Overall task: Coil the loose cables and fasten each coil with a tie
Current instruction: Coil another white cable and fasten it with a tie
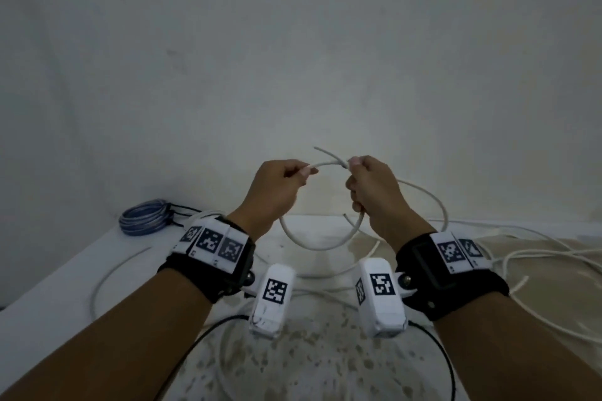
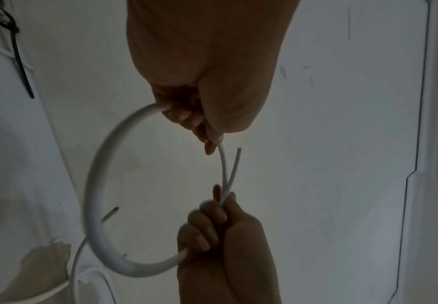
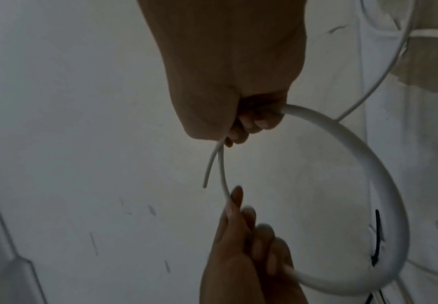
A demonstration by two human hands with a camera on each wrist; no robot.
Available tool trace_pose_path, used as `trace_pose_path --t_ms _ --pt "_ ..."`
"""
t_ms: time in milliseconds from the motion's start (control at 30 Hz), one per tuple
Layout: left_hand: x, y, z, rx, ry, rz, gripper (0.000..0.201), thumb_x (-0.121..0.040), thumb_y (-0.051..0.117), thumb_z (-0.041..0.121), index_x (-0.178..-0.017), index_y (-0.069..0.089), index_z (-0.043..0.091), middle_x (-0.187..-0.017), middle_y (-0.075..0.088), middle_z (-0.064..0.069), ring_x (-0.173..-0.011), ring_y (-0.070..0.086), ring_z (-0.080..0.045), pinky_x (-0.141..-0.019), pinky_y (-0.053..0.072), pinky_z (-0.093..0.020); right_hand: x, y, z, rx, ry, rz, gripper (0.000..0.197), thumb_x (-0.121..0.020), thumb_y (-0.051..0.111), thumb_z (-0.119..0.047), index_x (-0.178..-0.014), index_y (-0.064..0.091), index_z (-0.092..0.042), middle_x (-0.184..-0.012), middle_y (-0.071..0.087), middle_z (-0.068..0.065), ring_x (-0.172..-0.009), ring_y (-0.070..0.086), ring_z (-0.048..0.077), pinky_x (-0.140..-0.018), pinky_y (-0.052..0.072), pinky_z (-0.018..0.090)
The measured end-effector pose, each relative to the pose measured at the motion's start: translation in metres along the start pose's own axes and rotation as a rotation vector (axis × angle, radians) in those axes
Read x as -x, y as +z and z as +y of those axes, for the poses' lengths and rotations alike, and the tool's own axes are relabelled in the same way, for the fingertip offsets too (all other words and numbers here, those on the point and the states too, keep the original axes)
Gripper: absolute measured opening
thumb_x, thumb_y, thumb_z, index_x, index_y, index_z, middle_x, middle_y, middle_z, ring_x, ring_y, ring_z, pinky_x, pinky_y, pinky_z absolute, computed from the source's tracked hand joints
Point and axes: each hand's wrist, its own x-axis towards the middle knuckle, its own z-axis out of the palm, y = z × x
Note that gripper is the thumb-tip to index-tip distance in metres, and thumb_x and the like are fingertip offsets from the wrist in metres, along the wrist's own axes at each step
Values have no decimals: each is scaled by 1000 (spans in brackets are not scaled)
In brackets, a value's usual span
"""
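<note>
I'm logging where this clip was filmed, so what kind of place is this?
Probably a plain indoor work corner: a bare pale wall, a stained white table strewn with loose white cables, and a tied blue cable coil at the back left.

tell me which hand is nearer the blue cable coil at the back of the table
Left. The left hand holds the white cable in the air right of the blue coil; the right hand grips it farther right still.

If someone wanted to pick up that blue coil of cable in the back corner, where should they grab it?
Probably the near arc of the blue coil, reached from the front or from above. It lies flat on the table close to the wall, so the far side is cramped. Fingers round all the strands would likely keep the loops together.
</note>
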Motion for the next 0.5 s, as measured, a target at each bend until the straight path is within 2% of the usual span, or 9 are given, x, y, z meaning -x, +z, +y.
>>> trace_pose_path --t_ms 67,100,200,267,333,400,500 --pt "-3 10 5 -36 58 -32 18 -96 58 18 -101 76 15 -75 65 15 -63 58 10 -59 41 -6 1 13 4 -6 -47 -52 19 -102 45 -21 -91 60 -14 -61 47 2 -45 35 13 -43 28 24" --pt "-5 14 7 -52 69 -37 18 -96 59 19 -102 75 15 -76 66 15 -65 59 8 -61 43 -8 -1 18 5 -25 -68 -36 19 -101 47 -19 -88 61 -15 -59 47 2 -43 35 12 -42 27 23" --pt "-10 16 2 4 -39 -7 18 -97 56 20 -95 71 12 -76 64 2 -58 51 -9 -57 42 -23 -6 14 8 -177 -44 85 25 -101 48 -18 -80 59 -14 -52 42 -1 -39 31 9 -40 25 20" --pt "-7 13 -4 60 -99 -9 17 -99 53 17 -94 68 11 -75 61 0 -53 46 -11 -52 40 -24 -7 4 12 -289 -6 66 26 -103 46 -18 -80 57 -13 -46 38 -6 -38 27 8 -39 24 20" --pt "-5 13 -8 57 -91 -16 18 -99 53 15 -94 70 10 -73 60 1 -52 44 -9 -51 38 -20 -3 -1 16 -238 9 -35 24 -103 45 -19 -84 58 -12 -47 40 -7 -40 31 9 -40 29 22" --pt "-3 17 -6 39 -57 -14 19 -98 53 14 -95 71 12 -72 59 3 -52 44 -9 -51 36 -19 2 -2 19 -112 0 -121 20 -102 46 -20 -91 60 -11 -55 45 -3 -42 36 10 -42 35 24" --pt "-2 24 2 21 -46 -33 21 -98 52 14 -93 72 16 -73 59 2 -54 45 -9 -52 36 -20 7 -6 21 -33 -17 -149 18 -102 45 -22 -95 58 -11 -63 50 2 -41 41 10 -45 40 26"
